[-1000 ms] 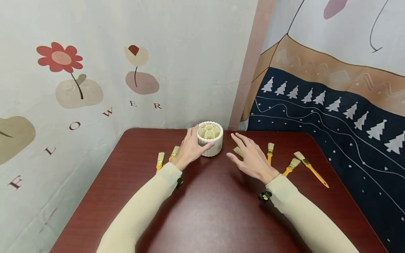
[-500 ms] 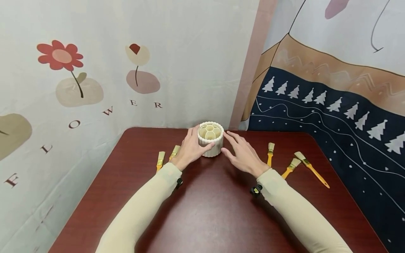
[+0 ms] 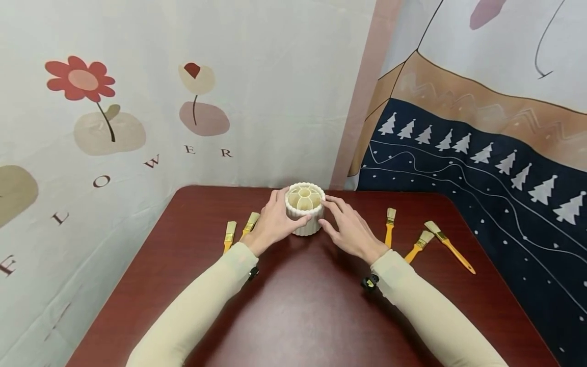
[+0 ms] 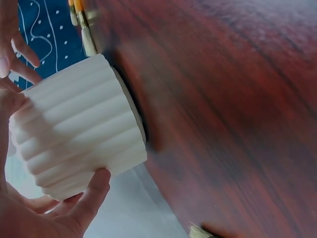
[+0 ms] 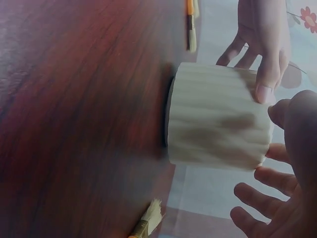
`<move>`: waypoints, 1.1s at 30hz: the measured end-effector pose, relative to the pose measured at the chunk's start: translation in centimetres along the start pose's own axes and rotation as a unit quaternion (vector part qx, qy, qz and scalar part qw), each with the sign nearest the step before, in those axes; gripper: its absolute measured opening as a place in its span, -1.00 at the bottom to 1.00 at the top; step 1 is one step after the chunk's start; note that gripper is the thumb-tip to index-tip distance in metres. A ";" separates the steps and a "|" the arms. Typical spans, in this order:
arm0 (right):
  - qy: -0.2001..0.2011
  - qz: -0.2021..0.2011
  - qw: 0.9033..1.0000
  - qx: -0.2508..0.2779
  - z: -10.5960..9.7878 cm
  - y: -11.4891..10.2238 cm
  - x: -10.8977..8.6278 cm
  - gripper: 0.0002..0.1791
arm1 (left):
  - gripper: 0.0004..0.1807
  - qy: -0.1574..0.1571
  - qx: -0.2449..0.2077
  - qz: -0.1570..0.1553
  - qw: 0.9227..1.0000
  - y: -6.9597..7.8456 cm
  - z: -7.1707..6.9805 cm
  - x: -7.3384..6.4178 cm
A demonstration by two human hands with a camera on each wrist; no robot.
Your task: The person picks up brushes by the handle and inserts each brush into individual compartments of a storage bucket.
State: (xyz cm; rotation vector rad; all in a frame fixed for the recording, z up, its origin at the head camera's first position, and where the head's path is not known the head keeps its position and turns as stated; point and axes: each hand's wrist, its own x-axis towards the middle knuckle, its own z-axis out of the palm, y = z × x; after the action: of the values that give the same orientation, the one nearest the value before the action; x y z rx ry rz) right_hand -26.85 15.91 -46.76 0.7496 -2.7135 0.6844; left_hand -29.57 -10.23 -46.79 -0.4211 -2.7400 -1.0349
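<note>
I see the left hand (image 3: 274, 223) grasping the fluted white holder (image 3: 306, 209); the right hand (image 3: 350, 230) touches its 3 o'clock side, fingers loose. It sits near the 12 o'clock edge of the surface (image 3: 293, 300). Only my head view shows its petal-shaped compartments (image 3: 304, 203). Since half a second ago, it's shifted slightly towards 6 o'clock.

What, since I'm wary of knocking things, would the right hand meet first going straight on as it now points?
The right hand points at the ivory-white, fluted, cylindrical holder, so that would likely come first. The hand is right by its upper edge; contact is hard to judge.
</note>
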 end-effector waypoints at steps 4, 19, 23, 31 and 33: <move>-0.003 -0.003 1.000 -0.006 -0.4 -0.2 -0.5 -0.38 | 0.22 -0.003 0.000 0.008 1.000 0.3 -0.1 -0.9; 0.003 -0.046 0.997 -0.056 -2.6 -1.6 -2.3 -0.60 | 0.23 -0.017 0.026 0.041 0.999 1.4 -0.8 -3.4; 0.011 -0.055 0.997 -0.060 -3.1 -1.8 -3.0 -0.66 | 0.22 -0.024 0.025 0.041 0.999 1.8 -0.9 -4.0; 0.033 -0.070 0.996 -0.048 -3.7 -2.0 -4.5 -0.78 | 0.21 -0.043 0.028 0.053 0.997 2.6 -0.8 -5.5; 0.037 -0.073 0.996 -0.046 -3.8 -2.0 -4.8 -0.80 | 0.20 -0.043 0.028 0.059 0.997 2.8 -0.7 -5.9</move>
State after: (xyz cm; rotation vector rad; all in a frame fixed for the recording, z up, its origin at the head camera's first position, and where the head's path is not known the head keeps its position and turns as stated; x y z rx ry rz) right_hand -21.37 18.31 -44.40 0.8717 -2.5734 0.5384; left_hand -23.11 -9.85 -46.15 -0.6230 -2.7724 -0.9305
